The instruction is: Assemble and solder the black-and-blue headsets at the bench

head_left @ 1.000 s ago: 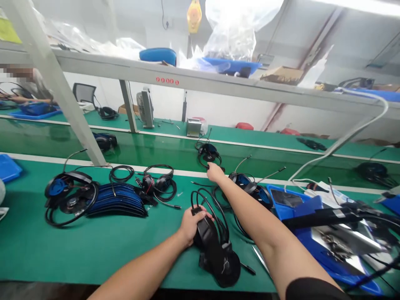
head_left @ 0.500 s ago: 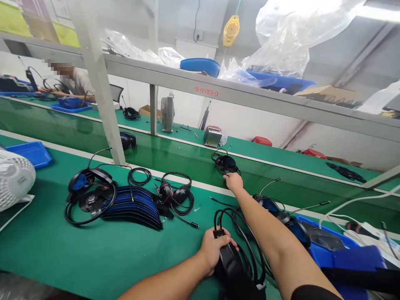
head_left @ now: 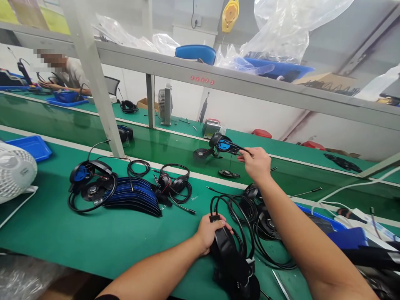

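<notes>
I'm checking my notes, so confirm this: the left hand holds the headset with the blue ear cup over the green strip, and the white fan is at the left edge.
No: the right hand, not the left hand, holds that headset over the green strip, as the head view shows. The white fan is at the left edge, as you say.

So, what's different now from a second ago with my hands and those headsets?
Your right hand, earlier low at the blue-lined headset on the green strip, now grips it and has raised it, with the hand at its right. Your left hand still holds the black headset near you. The stack of curved blue-edged pieces stayed put.
</notes>
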### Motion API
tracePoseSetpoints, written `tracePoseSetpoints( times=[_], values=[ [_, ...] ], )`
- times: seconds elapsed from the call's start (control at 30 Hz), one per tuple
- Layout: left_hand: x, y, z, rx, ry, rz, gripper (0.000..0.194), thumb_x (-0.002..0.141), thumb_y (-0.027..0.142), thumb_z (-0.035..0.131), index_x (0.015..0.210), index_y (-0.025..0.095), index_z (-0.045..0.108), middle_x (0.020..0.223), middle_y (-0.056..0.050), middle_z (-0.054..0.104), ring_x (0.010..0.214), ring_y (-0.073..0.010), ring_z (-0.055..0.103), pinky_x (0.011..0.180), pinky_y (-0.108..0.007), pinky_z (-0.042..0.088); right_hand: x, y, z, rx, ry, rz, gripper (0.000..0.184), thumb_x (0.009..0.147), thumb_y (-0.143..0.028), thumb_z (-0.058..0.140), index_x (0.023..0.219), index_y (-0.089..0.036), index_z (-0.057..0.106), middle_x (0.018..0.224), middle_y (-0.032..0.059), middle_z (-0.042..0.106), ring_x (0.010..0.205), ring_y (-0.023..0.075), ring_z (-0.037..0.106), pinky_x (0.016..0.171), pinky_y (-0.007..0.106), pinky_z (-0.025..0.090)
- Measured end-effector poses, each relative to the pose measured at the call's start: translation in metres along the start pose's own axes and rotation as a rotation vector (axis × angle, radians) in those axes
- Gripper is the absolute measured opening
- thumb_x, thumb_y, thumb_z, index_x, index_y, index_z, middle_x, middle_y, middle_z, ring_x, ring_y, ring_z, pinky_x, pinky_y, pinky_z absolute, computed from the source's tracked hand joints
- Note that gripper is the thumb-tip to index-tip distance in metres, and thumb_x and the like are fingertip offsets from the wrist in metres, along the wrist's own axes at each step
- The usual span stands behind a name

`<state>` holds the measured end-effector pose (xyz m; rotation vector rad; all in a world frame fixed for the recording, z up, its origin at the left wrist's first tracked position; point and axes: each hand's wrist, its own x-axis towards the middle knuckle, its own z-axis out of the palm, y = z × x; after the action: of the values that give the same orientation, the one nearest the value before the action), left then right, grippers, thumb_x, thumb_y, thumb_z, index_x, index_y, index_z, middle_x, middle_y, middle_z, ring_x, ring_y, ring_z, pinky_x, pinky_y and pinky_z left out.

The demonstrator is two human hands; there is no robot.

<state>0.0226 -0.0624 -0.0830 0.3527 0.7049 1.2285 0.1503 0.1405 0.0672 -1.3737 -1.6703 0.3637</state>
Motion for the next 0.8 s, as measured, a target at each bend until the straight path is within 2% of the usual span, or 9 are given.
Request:
tracePoseSetpoints(
  times=[0.13,0.27,0.43,0.6,0.73,0.8],
  values=[
    [0.001,-0.001,-0.002,0.006,-0.017,-0.002,0.041,0.058,0.033,0.091,0.084,0.015,0.064,0.069,-0.007,0.073,0.063,-0.0252,0.072,0.071,-0.037,0.056,-0.015,-0.025,-0.03,0.144,0.105,-0.121,0.031,0.092,-0.046,0.066,0.096,-0.017,0.075,0.103,0.0073,0.066,0.082,0.0209,0.076,0.085,0.044,0.068],
    [0.001,-0.001,-0.003,0.006,-0.032,0.003,0.039,0.059,0.031,0.09,0.085,0.015,0.065,0.069,-0.006,0.073,0.066,-0.0247,0.073,0.074,-0.037,0.056,-0.039,-0.063,-0.061,0.295,0.239,-0.286,0.027,0.085,-0.044,0.08,0.089,-0.018,0.078,0.094,0.0047,0.065,0.078,0.0195,0.074,0.085,0.047,0.07],
    [0.002,-0.003,-0.003,-0.005,-0.039,0.011,0.038,0.059,0.03,0.09,0.083,0.014,0.066,0.071,-0.007,0.075,0.066,-0.0232,0.072,0.076,-0.038,0.057,-0.07,-0.104,-0.085,0.233,0.298,-0.425,0.014,0.088,-0.036,0.081,0.092,-0.022,0.081,0.091,0.006,0.067,0.086,0.0226,0.072,0.087,0.052,0.069],
    [0.003,-0.006,-0.004,-0.019,-0.051,0.007,0.039,0.059,0.032,0.091,0.083,0.014,0.066,0.073,-0.008,0.075,0.067,-0.0236,0.072,0.078,-0.039,0.057,-0.082,-0.115,-0.077,0.099,0.305,-0.518,0.011,0.087,-0.037,0.081,0.092,-0.027,0.082,0.085,0.003,0.071,0.086,0.0234,0.071,0.081,0.049,0.067],
    [0.004,-0.008,-0.006,-0.026,-0.067,0.005,0.041,0.059,0.033,0.091,0.085,0.014,0.066,0.073,-0.009,0.076,0.067,-0.024,0.072,0.079,-0.04,0.057,-0.084,-0.116,-0.058,0.033,0.188,-0.601,0.013,0.091,-0.036,0.076,0.09,-0.025,0.081,0.086,0.0032,0.072,0.073,0.0177,0.068,0.065,0.036,0.061],
    [0.005,-0.009,-0.007,-0.028,-0.073,0.003,0.041,0.058,0.032,0.091,0.085,0.014,0.065,0.074,-0.008,0.076,0.068,-0.0243,0.073,0.079,-0.039,0.057,-0.086,-0.117,-0.046,-0.011,0.128,-0.666,0.016,0.093,-0.036,0.071,0.09,-0.023,0.081,0.086,0.004,0.071,0.073,0.0172,0.068,0.065,0.033,0.06]
  ],
)
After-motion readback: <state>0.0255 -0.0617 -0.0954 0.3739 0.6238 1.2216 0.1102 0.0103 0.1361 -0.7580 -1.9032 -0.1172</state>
